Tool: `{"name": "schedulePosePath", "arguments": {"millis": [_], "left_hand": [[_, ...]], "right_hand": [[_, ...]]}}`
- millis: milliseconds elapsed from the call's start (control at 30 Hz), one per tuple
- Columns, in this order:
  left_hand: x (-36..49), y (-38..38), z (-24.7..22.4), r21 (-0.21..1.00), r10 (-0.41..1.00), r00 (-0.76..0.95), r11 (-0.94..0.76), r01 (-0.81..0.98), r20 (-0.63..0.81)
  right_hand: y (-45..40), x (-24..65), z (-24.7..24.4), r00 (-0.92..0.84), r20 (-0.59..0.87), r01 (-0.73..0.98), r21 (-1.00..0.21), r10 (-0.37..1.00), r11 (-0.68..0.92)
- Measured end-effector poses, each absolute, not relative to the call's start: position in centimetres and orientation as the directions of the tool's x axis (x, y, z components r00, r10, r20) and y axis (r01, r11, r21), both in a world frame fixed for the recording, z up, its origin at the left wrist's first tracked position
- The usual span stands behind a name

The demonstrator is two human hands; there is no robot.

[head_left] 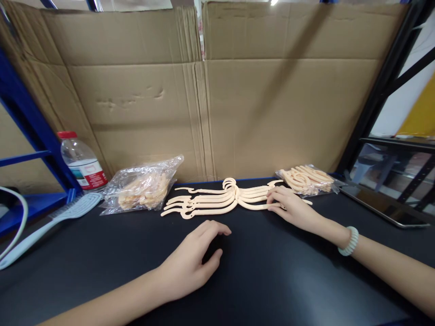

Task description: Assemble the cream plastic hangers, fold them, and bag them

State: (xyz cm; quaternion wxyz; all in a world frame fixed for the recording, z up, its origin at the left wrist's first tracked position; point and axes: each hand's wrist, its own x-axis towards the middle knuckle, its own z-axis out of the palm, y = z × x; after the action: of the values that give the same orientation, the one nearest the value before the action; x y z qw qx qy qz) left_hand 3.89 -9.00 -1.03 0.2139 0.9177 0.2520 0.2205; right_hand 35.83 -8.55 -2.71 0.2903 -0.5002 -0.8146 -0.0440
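Note:
Several cream plastic clothes hangers [217, 198] lie fanned in overlapping rows on the black tabletop, their hooks bunched at the middle and pointing away from me. My right hand [292, 209], with a pale coiled band on its wrist, has thumb and fingers closed round the right arm of the nearest hanger. That hanger's right tip is partly hidden behind the hand. In front of the hangers, my left hand [197, 253] hovers with fingers curved and thumb apart, holding nothing.
Clear bags of cream pieces, a left bag [142, 188] and a right bag [307, 179], flank the hangers. Farther left are a red-capped bottle [84, 163] and a pale blue hairbrush [74, 209]. A tablet-like device [380, 203] lies right. Cardboard [288, 99] walls the back.

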Motion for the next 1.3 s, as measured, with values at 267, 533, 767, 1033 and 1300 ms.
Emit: {"name": "schedulePosePath", "arguments": {"millis": [267,533,767,1033,1300], "left_hand": [[4.4,-7.8,-1.4,0.926,0.846,0.504,-0.312,0.210,0.171],[4.4,-7.5,-1.6,0.995,0.977,0.196,-0.067,-0.077,0.081],[4.2,-7.7,-1.6,0.801,0.783,0.533,-0.524,0.289,0.320],[4.0,-7.4,-1.2,0.912,0.927,0.300,-0.310,0.269,0.227],[4.2,-7.2,-1.0,0.959,0.945,0.256,-0.244,0.145,0.202]], "right_hand": [[-9.4,35.5,-1.4,-0.094,0.574,0.798,-0.445,0.813,0.407],[-10.4,35.3,-0.3,-0.162,0.605,0.810,-0.369,0.779,0.456],[-10.8,34.4,-1.3,-0.361,0.525,0.794,-0.259,0.770,0.550],[-10.9,34.8,-0.3,-0.379,0.607,0.883,0.012,0.698,0.470],[-11.7,34.3,-0.5,-0.263,0.628,0.965,0.187,0.732,0.186]]}}
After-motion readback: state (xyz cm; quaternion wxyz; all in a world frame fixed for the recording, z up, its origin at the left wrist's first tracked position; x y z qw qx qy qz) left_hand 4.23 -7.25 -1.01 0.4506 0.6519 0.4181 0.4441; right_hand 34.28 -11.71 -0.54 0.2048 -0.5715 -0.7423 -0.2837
